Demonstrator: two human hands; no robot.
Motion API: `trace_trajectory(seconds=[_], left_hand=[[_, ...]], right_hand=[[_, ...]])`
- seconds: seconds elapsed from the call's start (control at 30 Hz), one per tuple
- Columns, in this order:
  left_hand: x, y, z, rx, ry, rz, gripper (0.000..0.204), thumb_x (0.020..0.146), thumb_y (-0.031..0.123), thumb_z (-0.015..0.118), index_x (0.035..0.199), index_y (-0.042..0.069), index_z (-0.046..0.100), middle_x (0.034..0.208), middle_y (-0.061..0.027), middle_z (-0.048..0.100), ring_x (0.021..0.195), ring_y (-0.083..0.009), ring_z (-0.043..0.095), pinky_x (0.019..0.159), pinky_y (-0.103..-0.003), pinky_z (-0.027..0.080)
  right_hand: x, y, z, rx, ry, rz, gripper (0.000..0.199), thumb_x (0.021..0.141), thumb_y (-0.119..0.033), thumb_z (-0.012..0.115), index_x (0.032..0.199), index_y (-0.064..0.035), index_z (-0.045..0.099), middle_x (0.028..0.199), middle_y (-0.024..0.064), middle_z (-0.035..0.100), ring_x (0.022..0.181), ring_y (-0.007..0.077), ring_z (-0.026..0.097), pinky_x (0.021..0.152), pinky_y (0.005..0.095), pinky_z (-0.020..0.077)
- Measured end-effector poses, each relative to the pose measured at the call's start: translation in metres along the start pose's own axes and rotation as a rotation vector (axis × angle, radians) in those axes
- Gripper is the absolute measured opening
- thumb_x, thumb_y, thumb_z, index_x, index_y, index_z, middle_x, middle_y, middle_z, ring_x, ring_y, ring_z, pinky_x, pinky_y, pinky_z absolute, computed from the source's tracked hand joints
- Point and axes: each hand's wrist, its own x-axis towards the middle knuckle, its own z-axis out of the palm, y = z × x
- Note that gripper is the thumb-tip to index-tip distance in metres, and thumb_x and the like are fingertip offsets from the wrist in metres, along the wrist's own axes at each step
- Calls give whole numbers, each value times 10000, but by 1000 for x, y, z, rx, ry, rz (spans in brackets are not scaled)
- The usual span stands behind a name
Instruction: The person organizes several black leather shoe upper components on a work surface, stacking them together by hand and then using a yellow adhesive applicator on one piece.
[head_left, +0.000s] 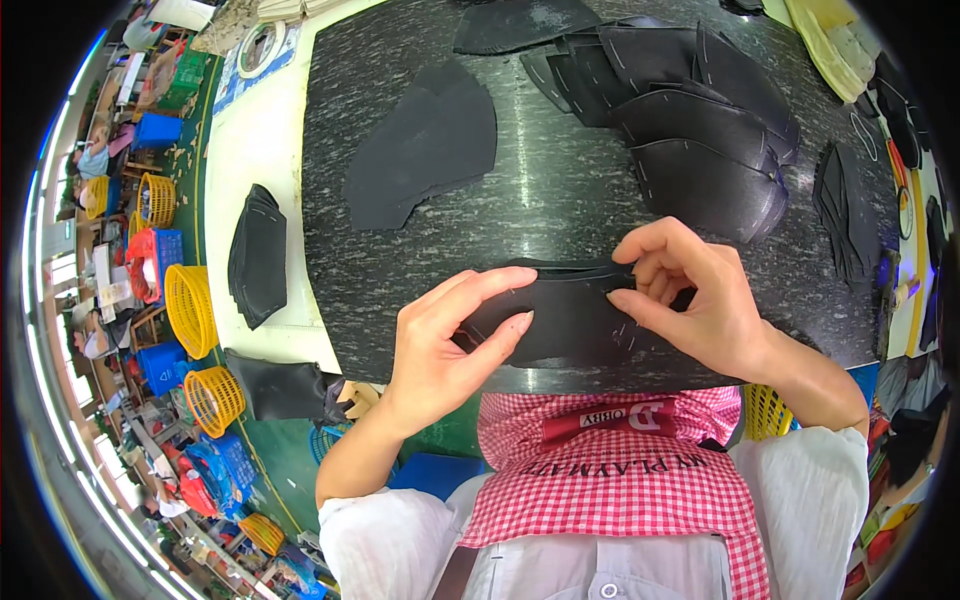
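A black leather-like piece (575, 322) with small pale marks lies near the table's front edge, its far edge a little raised and showing more than one layer. My left hand (440, 335) holds its left part, with the forefinger along the far edge and the thumb on top. At the right end, my right hand (705, 290) pinches the same piece between thumb and fingers; the other fingertips curl partly out of sight. Beyond the hands, several overlapping black cut pieces (700, 180) with pale edge marks are fanned out at the right. A stack of matte black pieces (425, 145) lies at the left.
The dark speckled table (550, 215) has another black piece (525, 25) at its far edge. Narrow black pieces stand in stacks at left (258, 255) and right (845, 215). A tape roll (262, 48) lies far left. Yellow baskets (190, 310) stand on the floor beyond.
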Motion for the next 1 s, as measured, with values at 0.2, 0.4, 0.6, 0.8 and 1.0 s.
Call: trace_trajectory(seconds=[0.2, 0.4, 0.6, 0.8, 1.0], left_hand=[[-17, 23, -8, -79, -21, 34, 478, 663, 5, 764, 1128, 3, 650, 733, -60, 642, 618, -102, 586, 563, -233, 448], [5, 43, 7, -372, -230, 408, 431, 821, 196, 709, 1166, -38, 602, 1027, -140, 644, 902, -291, 625, 818, -374, 495], [18, 57, 102, -501, -344, -20, 470, 825, 92, 722, 1252, 8, 542, 1032, -75, 656, 949, -126, 622, 846, -278, 488], [18, 58, 118, -401, -183, -34, 270, 857, 75, 689, 1108, 12, 612, 941, -51, 673, 870, -83, 619, 773, -242, 499], [12, 63, 126, -166, 14, 241, 273, 860, 49, 636, 1110, -30, 560, 879, -151, 659, 751, -255, 678, 647, -321, 528]], right_hand=[[-14, -8, -11, 13, 37, -218, 298, 750, -33, 764, 1018, -28, 633, 773, 36, 654, 586, 104, 611, 505, 234, 494], [-30, -16, -52, -175, -95, -648, 168, 756, -104, 690, 923, -83, 700, 931, 117, 715, 702, 212, 691, 567, 281, 547], [-70, -6, -70, -253, 89, -478, 191, 701, 36, 716, 877, -35, 689, 1020, 136, 657, 846, 214, 668, 689, 284, 545], [-95, -10, -58, -415, 426, -411, 230, 674, 18, 787, 863, -33, 668, 761, 75, 649, 673, 189, 640, 568, 275, 509], [-81, 1, -38, -526, 487, -470, 162, 742, -43, 741, 872, -16, 648, 750, 84, 626, 602, 213, 627, 513, 298, 501]])
